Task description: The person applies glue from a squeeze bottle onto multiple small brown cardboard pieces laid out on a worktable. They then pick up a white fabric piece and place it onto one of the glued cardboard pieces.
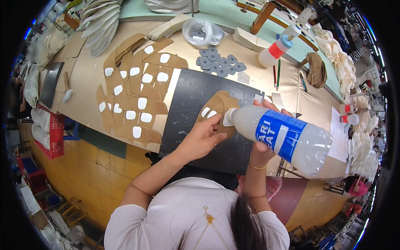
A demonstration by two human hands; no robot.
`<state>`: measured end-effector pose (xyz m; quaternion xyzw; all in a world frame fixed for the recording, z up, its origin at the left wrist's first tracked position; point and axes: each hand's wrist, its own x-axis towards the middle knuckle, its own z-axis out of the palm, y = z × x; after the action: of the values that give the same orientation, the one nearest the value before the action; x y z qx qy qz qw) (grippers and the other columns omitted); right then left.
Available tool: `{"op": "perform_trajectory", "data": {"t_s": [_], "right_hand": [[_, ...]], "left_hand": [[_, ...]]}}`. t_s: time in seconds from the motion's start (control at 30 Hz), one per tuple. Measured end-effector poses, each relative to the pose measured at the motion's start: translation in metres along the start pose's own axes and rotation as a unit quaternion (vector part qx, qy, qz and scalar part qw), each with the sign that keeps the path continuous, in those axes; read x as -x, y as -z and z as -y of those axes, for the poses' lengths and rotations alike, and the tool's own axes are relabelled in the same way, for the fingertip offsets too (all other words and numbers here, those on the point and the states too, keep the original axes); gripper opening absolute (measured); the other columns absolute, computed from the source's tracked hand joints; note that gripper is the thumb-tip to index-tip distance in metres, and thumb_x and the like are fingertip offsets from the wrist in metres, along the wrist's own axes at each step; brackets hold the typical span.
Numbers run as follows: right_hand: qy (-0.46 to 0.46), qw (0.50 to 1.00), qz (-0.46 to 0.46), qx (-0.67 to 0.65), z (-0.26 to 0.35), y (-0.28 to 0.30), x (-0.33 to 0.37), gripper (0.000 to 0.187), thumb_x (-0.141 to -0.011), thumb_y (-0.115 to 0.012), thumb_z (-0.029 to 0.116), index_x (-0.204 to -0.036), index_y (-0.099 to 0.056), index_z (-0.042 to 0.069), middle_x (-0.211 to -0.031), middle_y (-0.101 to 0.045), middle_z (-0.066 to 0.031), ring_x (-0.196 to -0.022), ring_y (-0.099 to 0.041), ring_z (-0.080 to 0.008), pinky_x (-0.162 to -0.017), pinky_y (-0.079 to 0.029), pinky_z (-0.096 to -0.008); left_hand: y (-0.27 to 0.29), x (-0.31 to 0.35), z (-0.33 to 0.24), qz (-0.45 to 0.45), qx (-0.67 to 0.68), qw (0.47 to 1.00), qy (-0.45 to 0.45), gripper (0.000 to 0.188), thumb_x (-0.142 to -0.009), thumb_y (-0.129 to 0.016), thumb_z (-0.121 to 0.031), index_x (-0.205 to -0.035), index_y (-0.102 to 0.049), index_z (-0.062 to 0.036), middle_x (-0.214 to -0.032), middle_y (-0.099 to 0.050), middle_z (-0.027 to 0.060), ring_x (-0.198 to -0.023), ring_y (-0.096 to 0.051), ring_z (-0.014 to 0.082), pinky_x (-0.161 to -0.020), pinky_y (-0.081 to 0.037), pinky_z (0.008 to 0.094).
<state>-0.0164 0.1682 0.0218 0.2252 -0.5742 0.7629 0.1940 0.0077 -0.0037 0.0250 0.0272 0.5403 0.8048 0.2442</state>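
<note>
My right hand grips a clear plastic bottle with a blue label and whitish contents. The bottle lies tilted, its neck toward the left and low over a small stack of brown cut pieces. White patches mark these pieces; one patch is right at the bottle's mouth. On the stack's near edge rests my left hand, thumb and index finger stretched apart beside the bottle mouth. Under the stack lies a black board. More brown pieces with white patches overlap to the left.
Small grey pieces lie beyond the board, near a plastic bag. A red-banded bottle and pencils are at the far right. A brush-like tool lies far left, above a red crate.
</note>
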Motion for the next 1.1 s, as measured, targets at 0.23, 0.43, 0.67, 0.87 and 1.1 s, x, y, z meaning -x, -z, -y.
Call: {"op": "perform_trajectory", "data": {"t_s": [0.23,0.43,0.67,0.87,1.1], "right_hand": [[-0.048,0.99,0.117,0.055,0.032,-0.008,-0.004,0.093,-0.056,-0.086,0.029,-0.132,-0.035,0.014,-0.124,-0.049,-0.0252,-0.114,-0.051,-0.038,-0.093,-0.045,-0.047],[0.018,0.999,0.042,-0.01,0.005,0.004,-0.005,0.096,-0.049,-0.09,0.027,-0.129,-0.039,0.012,-0.122,-0.052,-0.0228,-0.112,-0.052,-0.0347,-0.093,-0.046,-0.0443],[0.091,0.98,-0.035,0.172,-0.007,0.026,-0.006,0.101,-0.058,-0.077,0.055,-0.129,-0.029,0.002,-0.116,-0.053,-0.0284,-0.104,-0.057,-0.0406,-0.087,-0.049,-0.0488],[0.031,0.972,-0.124,0.197,0.005,0.017,-0.003,0.098,-0.06,-0.075,0.059,-0.127,-0.032,0.002,-0.115,-0.053,-0.0278,-0.103,-0.057,-0.0412,-0.084,-0.051,-0.0513],[0.015,0.979,-0.108,0.173,0.006,0.007,-0.003,0.096,-0.06,-0.076,0.057,-0.127,-0.034,0.003,-0.114,-0.054,-0.0276,-0.1,-0.059,-0.04,-0.082,-0.053,-0.0471]], "left_hand": [[-0.001,0.002,-0.002,-0.002,0.09,0.996,-0.002,0.042,-0.087,-0.049,0.006,-0.127,-0.039,0.0009,-0.115,-0.054,0.007,-0.107,-0.05,0.0113,-0.089,-0.041,0.0243],[0.005,0.003,-0.004,0.002,0.076,0.997,0.007,0.054,-0.084,-0.052,0.005,-0.134,-0.033,0.0014,-0.123,-0.052,0.0099,-0.111,-0.052,0.0145,-0.093,-0.044,0.0288],[0.022,0.008,-0.003,0.008,0.178,0.984,0.012,0.065,-0.081,-0.055,0.006,-0.139,-0.025,0.0001,-0.122,-0.053,0.0105,-0.109,-0.054,0.0154,-0.091,-0.045,0.0281],[0.092,0.009,-0.025,-0.047,0.173,0.983,-0.048,0.069,-0.08,-0.054,0.008,-0.14,-0.022,-0.002,-0.122,-0.052,0.0148,-0.109,-0.056,0.0223,-0.089,-0.049,0.0302],[0.172,-0.002,-0.029,-0.26,0.128,0.951,-0.106,0.074,-0.082,-0.05,0.008,-0.144,-0.014,-0.0088,-0.105,-0.056,0.0127,-0.093,-0.059,0.0193,-0.08,-0.05,0.0311]]}}
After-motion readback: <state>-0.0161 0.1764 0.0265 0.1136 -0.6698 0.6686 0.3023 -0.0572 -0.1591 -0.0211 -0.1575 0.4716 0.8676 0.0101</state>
